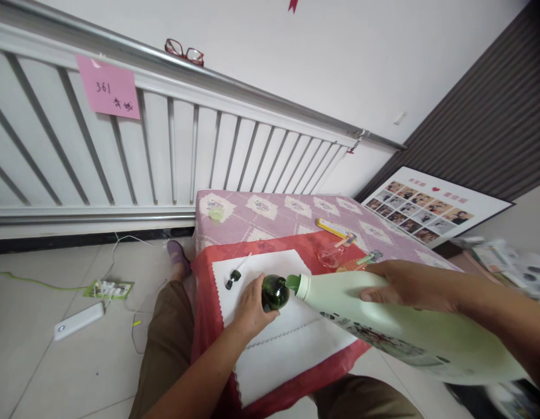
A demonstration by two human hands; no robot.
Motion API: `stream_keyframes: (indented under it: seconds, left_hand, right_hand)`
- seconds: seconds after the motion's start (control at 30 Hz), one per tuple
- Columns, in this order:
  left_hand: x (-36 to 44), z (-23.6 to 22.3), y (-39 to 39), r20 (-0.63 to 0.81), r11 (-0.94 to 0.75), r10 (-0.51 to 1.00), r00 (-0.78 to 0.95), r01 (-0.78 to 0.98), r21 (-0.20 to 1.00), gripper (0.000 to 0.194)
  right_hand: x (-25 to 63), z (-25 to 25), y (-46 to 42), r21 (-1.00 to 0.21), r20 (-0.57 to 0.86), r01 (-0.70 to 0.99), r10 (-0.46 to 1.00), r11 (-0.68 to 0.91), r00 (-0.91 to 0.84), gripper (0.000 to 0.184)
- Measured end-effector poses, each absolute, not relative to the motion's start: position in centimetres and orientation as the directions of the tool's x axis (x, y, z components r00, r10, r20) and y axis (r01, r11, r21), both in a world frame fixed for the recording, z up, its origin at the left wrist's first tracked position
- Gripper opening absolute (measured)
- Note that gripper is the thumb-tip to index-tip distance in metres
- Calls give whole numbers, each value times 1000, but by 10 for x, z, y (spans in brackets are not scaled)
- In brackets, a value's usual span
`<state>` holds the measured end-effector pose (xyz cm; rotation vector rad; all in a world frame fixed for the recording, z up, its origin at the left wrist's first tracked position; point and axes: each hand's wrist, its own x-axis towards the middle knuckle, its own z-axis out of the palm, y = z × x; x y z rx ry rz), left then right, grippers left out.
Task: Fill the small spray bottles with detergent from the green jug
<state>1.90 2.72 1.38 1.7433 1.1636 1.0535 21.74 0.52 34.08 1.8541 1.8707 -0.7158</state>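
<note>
My left hand (251, 306) is wrapped round a small dark green bottle (276, 292) above the white cloth. In my right hand (398, 285) is a large pale green jug (431, 331), tilted on its side with its open spout pointing left. The spout's green lip meets or nearly meets the mouth of the small bottle; whether liquid flows I cannot tell. A dark pump top (233, 279) with a thin pale tube lies on the white cloth (291, 343), left of the small bottle.
Under the white cloth lies a red cover (204, 273) on a table with a purple patterned tablecloth (274, 216). A small pale green cap (216, 214), a yellow box (333, 227) and a clear plastic piece (331, 256) lie there. A power strip (108, 289) is on the floor.
</note>
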Motion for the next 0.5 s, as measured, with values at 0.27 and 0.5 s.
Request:
stream_keyframes:
  seconds: [0.27, 0.5]
  left_hand:
    - [18, 16, 26, 206, -275, 949, 239, 305, 912, 98]
    - [17, 17, 27, 205, -276, 947, 247, 302, 912, 97]
  right_hand:
    - [216, 343, 4, -68, -614, 997, 789, -45, -6, 49]
    - [217, 341, 4, -66, -615, 997, 788, -32, -16, 51]
